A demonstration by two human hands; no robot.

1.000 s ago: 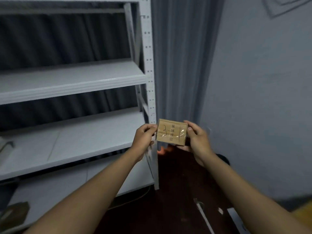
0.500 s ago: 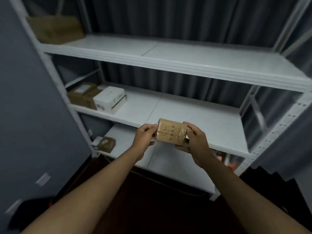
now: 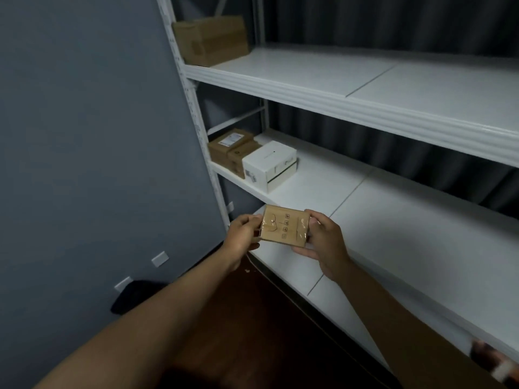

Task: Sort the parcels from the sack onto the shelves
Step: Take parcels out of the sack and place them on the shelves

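White shelves [image 3: 323, 88] hold cardboard boxes [image 3: 210, 40]; left hand [image 3: 241, 234], right hand [image 3: 325, 242] grip small parcel [image 3: 283, 226].

Grey wall [image 3: 84, 136] left of grip. 2 white wall plates [image 3: 160, 258] low on it, below-left of grip. Dark floor [image 3: 252, 318] beneath grip. Dark pleated curtain [image 3: 393, 21] behind, upper right.

The print on the small parcel [image 3: 285, 226] is too small to read, and so is the label on the brown box [image 3: 230, 146] behind. The white shelves [image 3: 421, 113] run off the right edge. A blurred object [image 3: 494, 360] sits cut off at the bottom right corner.
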